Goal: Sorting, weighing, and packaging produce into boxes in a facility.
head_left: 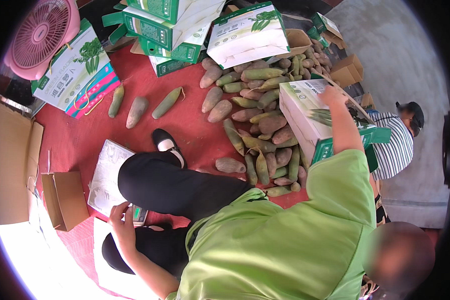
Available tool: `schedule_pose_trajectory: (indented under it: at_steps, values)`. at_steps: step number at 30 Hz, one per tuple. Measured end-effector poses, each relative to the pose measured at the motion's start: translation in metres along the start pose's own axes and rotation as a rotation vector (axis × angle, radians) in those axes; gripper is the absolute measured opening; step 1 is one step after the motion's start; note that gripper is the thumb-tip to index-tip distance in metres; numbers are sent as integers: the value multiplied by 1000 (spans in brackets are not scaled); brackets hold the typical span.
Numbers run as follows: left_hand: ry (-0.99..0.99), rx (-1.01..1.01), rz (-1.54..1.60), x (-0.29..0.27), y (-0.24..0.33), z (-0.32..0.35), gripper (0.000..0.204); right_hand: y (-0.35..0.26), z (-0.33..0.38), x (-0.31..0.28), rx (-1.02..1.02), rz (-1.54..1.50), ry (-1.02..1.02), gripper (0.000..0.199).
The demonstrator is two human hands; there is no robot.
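Note:
My right hand (pixel 334 97) is at the far end of a white and green carton (pixel 305 117), its fingers curled at the upper edge. The carton is tilted beside the radish pile, with green flaps spread on its right. My left hand (pixel 122 220) hovers by my knee, near the display end of a scale (pixel 107 175) with a pale, plastic-covered platform. Its fingers are loosely bent and apart, with nothing in them. Long green and brownish radishes (pixel 265 122) are heaped left of the carton, several with soil on them.
Green and white cartons (pixel 172 30) are stacked at the back. A pink fan (pixel 42 37) stands by another carton (pixel 77 75) at far left. Brown boxes (pixel 65 200) lie at left. A person in a striped shirt (pixel 392 145) is at right; another person's head (pixel 400 255) is nearer.

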State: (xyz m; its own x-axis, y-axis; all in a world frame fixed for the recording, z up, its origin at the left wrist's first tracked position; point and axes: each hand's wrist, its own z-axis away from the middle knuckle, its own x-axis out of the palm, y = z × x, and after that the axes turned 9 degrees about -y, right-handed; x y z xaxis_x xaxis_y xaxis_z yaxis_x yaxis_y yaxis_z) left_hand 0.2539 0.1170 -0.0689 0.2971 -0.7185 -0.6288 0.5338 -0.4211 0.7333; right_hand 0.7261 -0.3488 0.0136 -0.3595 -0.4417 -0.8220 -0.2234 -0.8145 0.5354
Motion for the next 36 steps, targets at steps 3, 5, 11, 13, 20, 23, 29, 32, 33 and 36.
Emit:
schedule_pose_trajectory:
  at_steps: [3, 5, 11, 13, 20, 23, 29, 32, 33, 36]
  values:
    - [8, -2, -8, 1, 6, -3, 18, 27, -28, -7, -111, 56, 391, 25]
    - [25, -26, -21, -1, 6, -1, 18, 27, -11, -22, -89, 90, 495, 32]
    - [21, -26, 24, 0, -7, -2, 16, 130, -91, 23, -140, 43, -28, 62]
    - [39, -70, -47, -6, 19, 4, 16, 100, -100, 51, -272, -112, -105, 62]
    - [49, -11, -12, -4, 11, 0, 17, 71, -23, -9, -365, -906, -342, 38]
    - [15, -27, -16, -6, 13, 1, 18, 42, 38, -44, -539, -960, -392, 31]
    - [53, -32, 30, -13, 22, 5, 15, 19, 126, -84, -867, -669, -260, 21]
    - [59, -15, 45, -13, 20, 5, 15, -4, 170, -110, -968, -625, -199, 23]
    - [64, -21, 46, -13, 19, 6, 15, -17, 181, -115, -1013, -676, -213, 24]
    - [105, -22, 57, -13, 13, 6, 15, -60, 207, -134, -1195, -628, -70, 23]
